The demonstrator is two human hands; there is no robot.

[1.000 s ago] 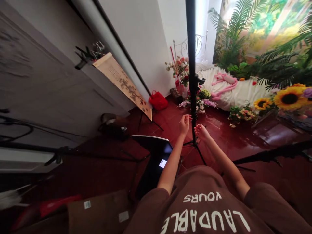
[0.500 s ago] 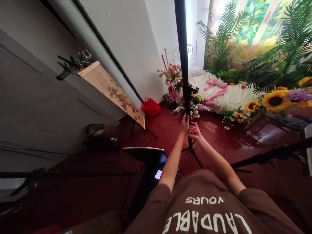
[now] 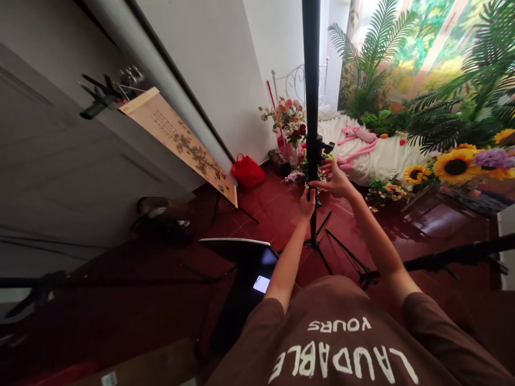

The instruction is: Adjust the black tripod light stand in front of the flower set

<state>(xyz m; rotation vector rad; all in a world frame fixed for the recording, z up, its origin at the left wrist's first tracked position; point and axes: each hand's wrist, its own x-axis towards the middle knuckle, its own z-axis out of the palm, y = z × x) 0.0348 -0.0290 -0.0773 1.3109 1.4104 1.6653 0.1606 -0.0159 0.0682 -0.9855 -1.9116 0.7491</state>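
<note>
A black light stand (image 3: pixel 312 96) rises upright in front of me, its splayed legs on the red floor. My left hand (image 3: pixel 308 202) is wrapped round the pole low down. Higher up, at the pole's right side, my right hand (image 3: pixel 333 179) has its fingers spread, near the upper locking knob (image 3: pixel 326 146). Its lower fingers reach to the pole, but I cannot tell whether they touch it. A second collar with a knob (image 3: pixel 318 199) sits just beside my left hand.
A hanging scroll (image 3: pixel 181 142) and a red bag (image 3: pixel 248 170) are at the left. A phone (image 3: pixel 261 284) lies on a black surface near my left arm. Flowers (image 3: pixel 287 119), sunflowers (image 3: pixel 454 165) and another black stand (image 3: pixel 450 257) are at the right.
My right hand has moved up from the lower knob beside my left hand towards the upper knob, and its fingers have opened. My left hand keeps its hold on the pole.
</note>
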